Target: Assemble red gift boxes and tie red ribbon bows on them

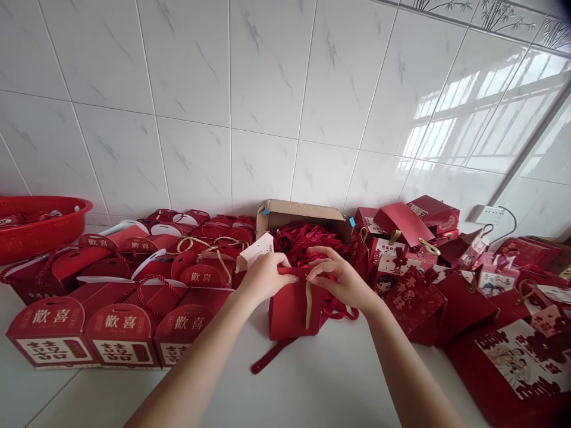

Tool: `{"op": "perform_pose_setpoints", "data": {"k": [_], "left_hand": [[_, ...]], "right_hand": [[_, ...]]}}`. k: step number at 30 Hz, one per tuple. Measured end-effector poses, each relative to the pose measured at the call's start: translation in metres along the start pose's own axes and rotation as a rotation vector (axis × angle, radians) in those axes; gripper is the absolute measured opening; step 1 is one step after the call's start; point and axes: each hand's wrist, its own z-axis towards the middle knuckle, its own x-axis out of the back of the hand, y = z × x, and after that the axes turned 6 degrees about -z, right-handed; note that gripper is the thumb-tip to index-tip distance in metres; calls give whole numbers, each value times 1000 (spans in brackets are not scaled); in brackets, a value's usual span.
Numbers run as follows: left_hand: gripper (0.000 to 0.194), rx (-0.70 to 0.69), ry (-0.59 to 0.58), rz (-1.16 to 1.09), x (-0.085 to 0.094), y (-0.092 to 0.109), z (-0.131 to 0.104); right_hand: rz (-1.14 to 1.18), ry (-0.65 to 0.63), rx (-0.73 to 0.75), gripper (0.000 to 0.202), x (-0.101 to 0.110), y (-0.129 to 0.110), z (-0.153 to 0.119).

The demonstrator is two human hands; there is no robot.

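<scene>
A red gift box (289, 315) stands upright on the white surface in front of me. My left hand (266, 277) is closed on its top left edge, thumb against the near face. Fingertips of my right hand (342, 278) pinch at the top edge by the upper end of a gold strap (308, 306), which hangs down the near face. A pale flap (254, 252) shows behind my left hand. Flat beneath the box, a dark red strap (273, 355) pokes out toward me. The far side of the box is hidden.
Rows of red boxes (120, 324) with rope handles fill the left, beside a red plastic basin (49, 229). Behind my hands, a cardboard carton (303, 209) holds a heap of red ribbons (303, 235). More gift boxes (414, 303) crowd the right. A tiled wall (267, 119) closes the back.
</scene>
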Motion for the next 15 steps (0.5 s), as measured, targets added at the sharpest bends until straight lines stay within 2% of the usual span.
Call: {"op": "perform_pose_setpoints", "data": {"k": [8, 15], "left_hand": [[27, 26, 33, 68, 0, 2, -1], [16, 9, 56, 112, -1, 10, -4]], "right_hand": [[-103, 3, -30, 14, -5, 3, 2], [-180, 89, -37, 14, -14, 5, 4]]}}
